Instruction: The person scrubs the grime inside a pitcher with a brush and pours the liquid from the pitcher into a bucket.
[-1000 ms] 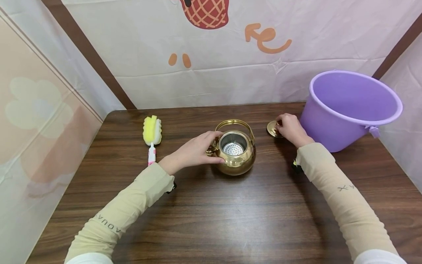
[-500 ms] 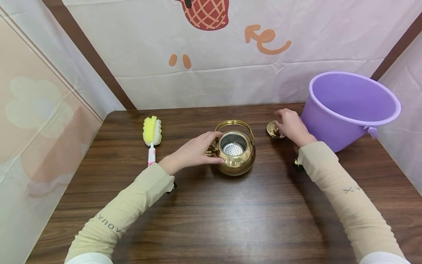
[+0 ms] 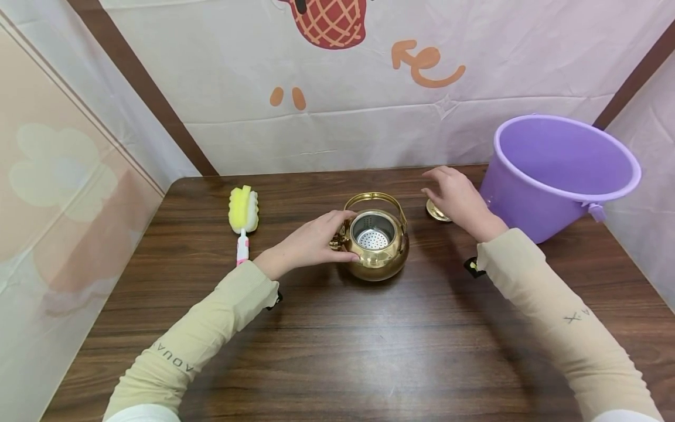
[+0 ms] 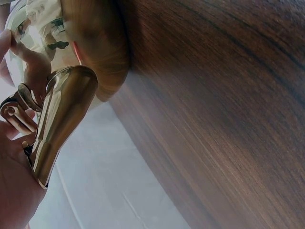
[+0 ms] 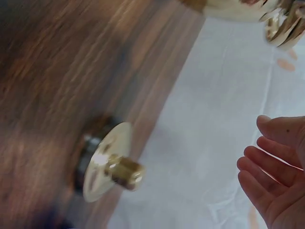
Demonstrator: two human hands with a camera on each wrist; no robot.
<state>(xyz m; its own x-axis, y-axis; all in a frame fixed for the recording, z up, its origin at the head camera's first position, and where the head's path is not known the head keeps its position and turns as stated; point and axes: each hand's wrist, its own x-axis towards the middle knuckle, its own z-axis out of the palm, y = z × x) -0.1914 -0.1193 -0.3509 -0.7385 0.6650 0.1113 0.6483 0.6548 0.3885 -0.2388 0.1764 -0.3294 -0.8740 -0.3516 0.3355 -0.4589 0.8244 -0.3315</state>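
Left hand clamped on the gold kettle, thumb and fingers spread around the spout side; the spout itself lies within the grasp in the left wrist view. Right hand well apart from the left, fingers loosely bent, holding nothing, raised over the gold lid without touching it. Kettle upright on the dark wood surface, midway between its side edges and nearer the far edge; its handle arches upward, a perforated strainer shows in the mouth. Lid near the far edge, between kettle and bucket, knob uppermost. Purple bucket toward the far right corner. Yellow-and-white sponge brush near the far left corner, its handle end pointing to the near edge, partly behind the left sleeve. Printed pale cloth hangs beyond the far edge.
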